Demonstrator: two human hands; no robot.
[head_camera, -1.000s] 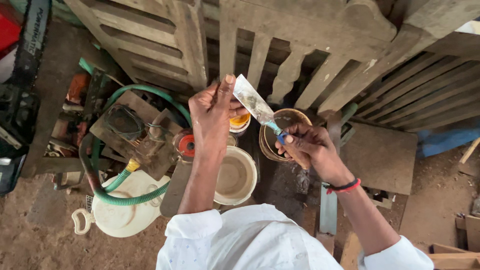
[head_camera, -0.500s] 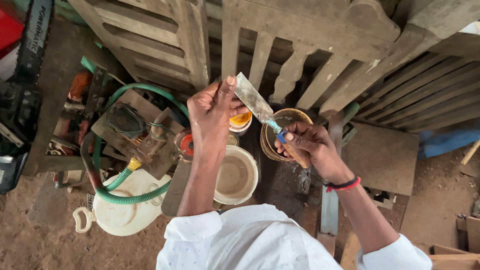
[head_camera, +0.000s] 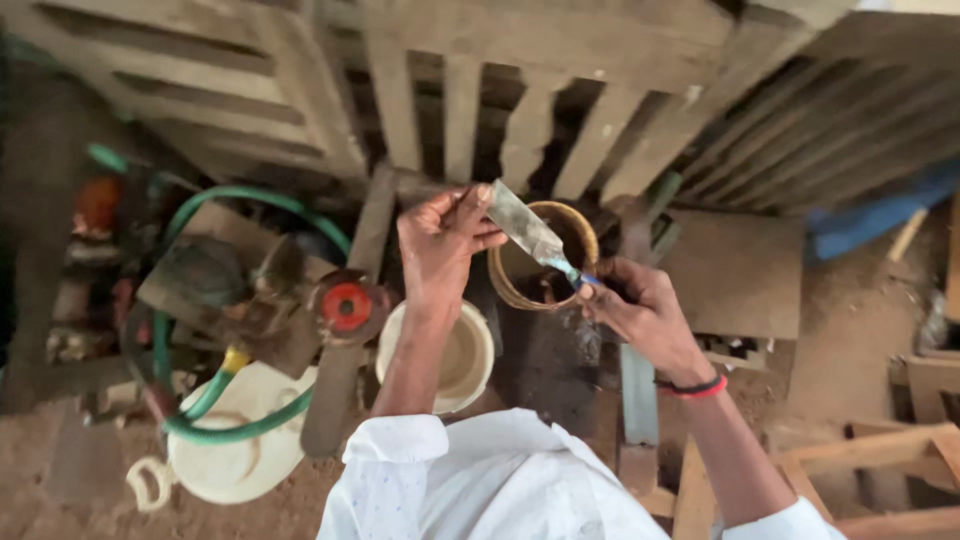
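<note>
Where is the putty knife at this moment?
The putty knife is near the middle of the head view, held between the left hand and right hand, above the brown bowl.

Whole frame is motion-blurred, esp. left side: the rusty metal machine part w/ red round cap (head_camera: 345, 305) has no readable detail, and the orange-brown lumps (head_camera: 97, 205) at far left can't be identified. Flat grey metal blade w/ blue handle (head_camera: 535, 235): handle mostly buried in right hand (head_camera: 640, 315), blade tip covered by left hand (head_camera: 440, 250) fingers. Round brown wooden-rimmed bowl (head_camera: 580, 235): contents too dark to tell. White plastic bucket (head_camera: 475, 355) half hidden behind left forearm. Green rubber hose (head_camera: 240, 425) ends lost under clutter. White plastic jug (head_camera: 235, 465) partly under hose. Blue sheet (head_camera: 880, 215) cut by right edge. Slatted wooden frame (head_camera: 520, 60) cut by top edge.
</note>
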